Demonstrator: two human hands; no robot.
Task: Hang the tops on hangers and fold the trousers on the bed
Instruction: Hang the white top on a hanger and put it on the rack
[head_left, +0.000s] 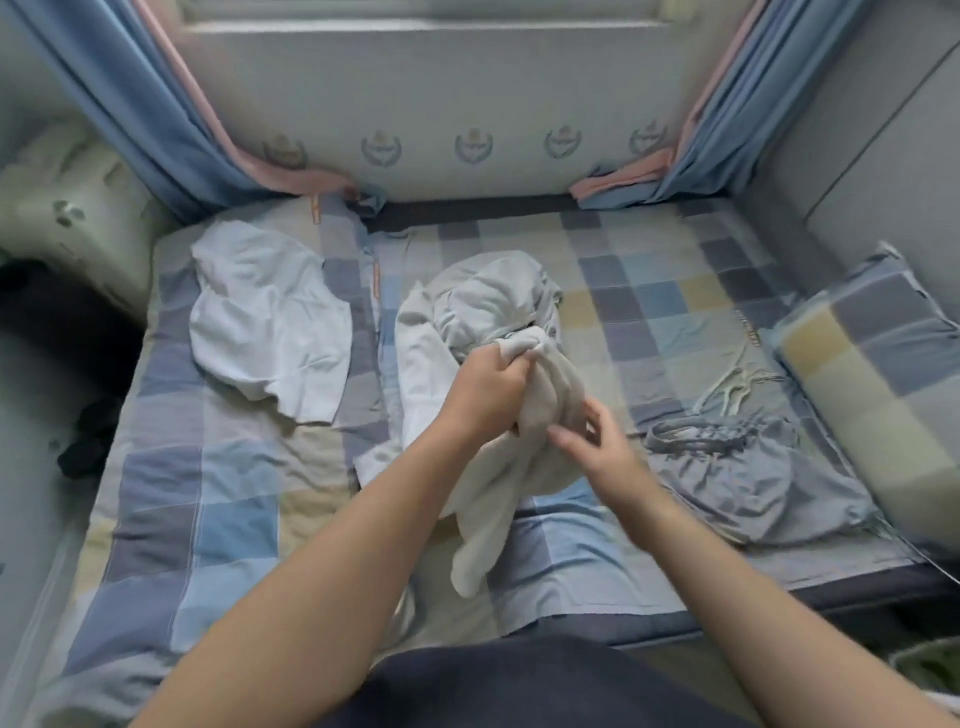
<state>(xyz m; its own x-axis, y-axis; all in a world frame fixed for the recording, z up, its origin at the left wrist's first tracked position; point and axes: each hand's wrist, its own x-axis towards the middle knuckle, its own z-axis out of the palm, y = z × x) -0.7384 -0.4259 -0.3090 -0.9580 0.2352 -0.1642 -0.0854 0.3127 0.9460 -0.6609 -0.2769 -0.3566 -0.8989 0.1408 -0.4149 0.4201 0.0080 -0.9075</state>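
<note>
Head view: nearest is the person's dark clothing at the bed's edge, with both forearms reaching out over the bed. The left hand grips a bunched white garment by its upper end, lifted so the rest hangs down, likely to tell whether it is a top or trousers. The right hand is spread and holds nothing, its fingertips at the cloth, probably to catch a second corner. Behind lies a pale heap, with a white top to the left. To the right, hangers and a grey garment lie near the pillow
</note>
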